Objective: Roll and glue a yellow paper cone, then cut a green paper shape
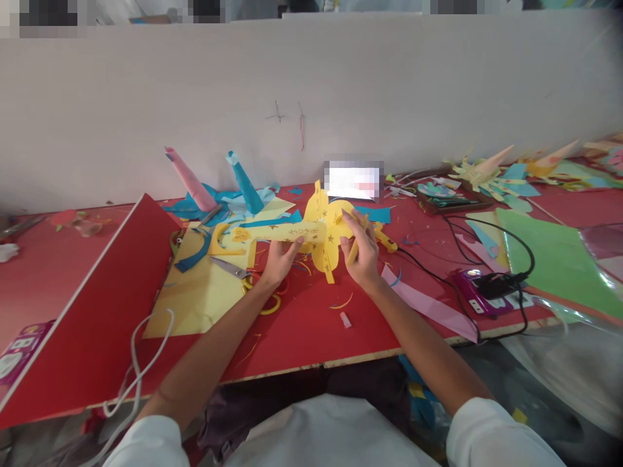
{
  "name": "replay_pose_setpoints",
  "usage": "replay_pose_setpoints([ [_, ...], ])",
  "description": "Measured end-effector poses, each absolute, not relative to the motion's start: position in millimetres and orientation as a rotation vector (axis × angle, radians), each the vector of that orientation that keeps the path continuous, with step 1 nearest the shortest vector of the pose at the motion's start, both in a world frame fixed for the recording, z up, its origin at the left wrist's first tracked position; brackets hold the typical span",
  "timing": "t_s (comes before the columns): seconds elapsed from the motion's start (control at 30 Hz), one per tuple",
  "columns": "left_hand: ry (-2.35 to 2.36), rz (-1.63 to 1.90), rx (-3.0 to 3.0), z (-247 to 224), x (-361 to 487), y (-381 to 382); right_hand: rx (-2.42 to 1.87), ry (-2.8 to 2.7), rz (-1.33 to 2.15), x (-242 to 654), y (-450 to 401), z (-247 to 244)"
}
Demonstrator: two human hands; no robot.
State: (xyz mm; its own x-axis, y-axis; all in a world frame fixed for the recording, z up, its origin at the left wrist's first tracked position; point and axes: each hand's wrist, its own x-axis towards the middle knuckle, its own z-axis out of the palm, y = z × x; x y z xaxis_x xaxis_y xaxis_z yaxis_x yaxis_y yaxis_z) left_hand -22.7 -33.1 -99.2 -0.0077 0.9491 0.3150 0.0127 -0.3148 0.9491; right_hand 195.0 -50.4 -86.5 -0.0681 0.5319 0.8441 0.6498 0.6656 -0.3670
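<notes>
A yellow paper flower (331, 251) with star patterns is held up over the red table. From its left side runs a pale yellow paper tube (263, 232) with stars and writing on it. My left hand (282, 261) grips the tube from below, thumb on its front. My right hand (365, 255) has its fingers curled at the flower's right petals, with a narrow yellow piece along the palm. Just beyond that hand lies a yellow glue gun (388, 241) with a black cord. Scissors (230, 266) with red and yellow handles lie below the tube.
Pink (191, 181) and blue paper cones (244, 185) stand at the back left. A red upright board (107, 311) bounds the left side. A purple power strip (479, 292) with black cables sits right, near a dark tray (452, 201) and green sheet (559, 253).
</notes>
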Motion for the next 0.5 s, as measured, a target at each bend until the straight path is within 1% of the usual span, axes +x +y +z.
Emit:
replay_pose_setpoints([
  [0.37,1.019,1.46,1.447,-100.6,-23.9,-30.7,-0.811,-1.619,-0.223,195.2,-51.7,-82.3],
  [0.5,1.042,1.554,1.394,-101.3,-28.5,-26.0,-0.839,-1.589,-0.241,195.7,-51.9,-83.1],
])
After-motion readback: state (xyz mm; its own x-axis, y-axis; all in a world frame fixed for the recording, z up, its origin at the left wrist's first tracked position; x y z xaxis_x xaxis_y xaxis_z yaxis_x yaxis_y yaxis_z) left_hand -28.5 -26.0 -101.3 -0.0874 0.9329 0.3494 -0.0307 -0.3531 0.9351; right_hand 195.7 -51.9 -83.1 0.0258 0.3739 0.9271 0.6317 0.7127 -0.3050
